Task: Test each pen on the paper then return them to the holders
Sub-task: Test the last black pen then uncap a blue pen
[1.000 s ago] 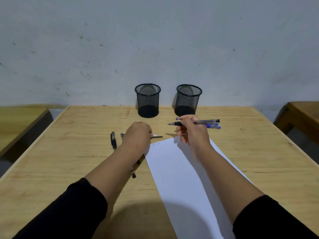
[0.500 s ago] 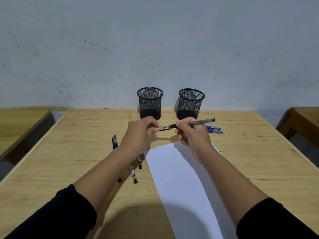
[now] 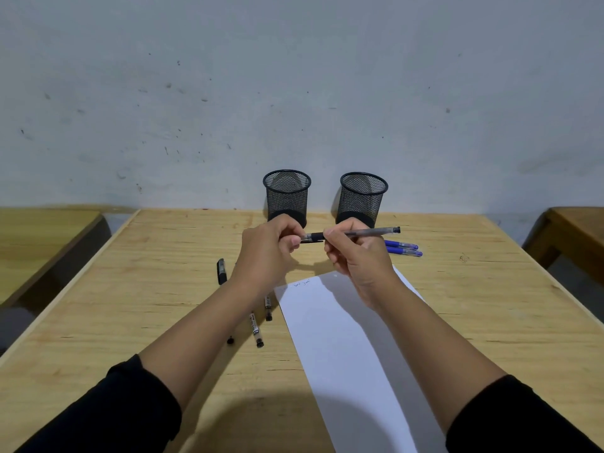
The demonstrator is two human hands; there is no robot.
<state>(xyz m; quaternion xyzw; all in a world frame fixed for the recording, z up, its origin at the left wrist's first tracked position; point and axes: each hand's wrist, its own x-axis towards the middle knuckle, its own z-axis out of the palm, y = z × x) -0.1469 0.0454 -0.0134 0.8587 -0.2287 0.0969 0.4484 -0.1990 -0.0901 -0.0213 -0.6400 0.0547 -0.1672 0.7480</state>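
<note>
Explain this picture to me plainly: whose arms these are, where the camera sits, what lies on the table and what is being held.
There is no machine here. A person wears a camera on the head, looking forward and down, so the two arms are their own. The right hand grips a black pen level above the wooden table; the left hand pinches its tip end, perhaps the cap. On the table lie a white paper with small scribbles, several black pens to the left and two blue pens to the right. Two mesh holders stand at the back by the wall.
</note>
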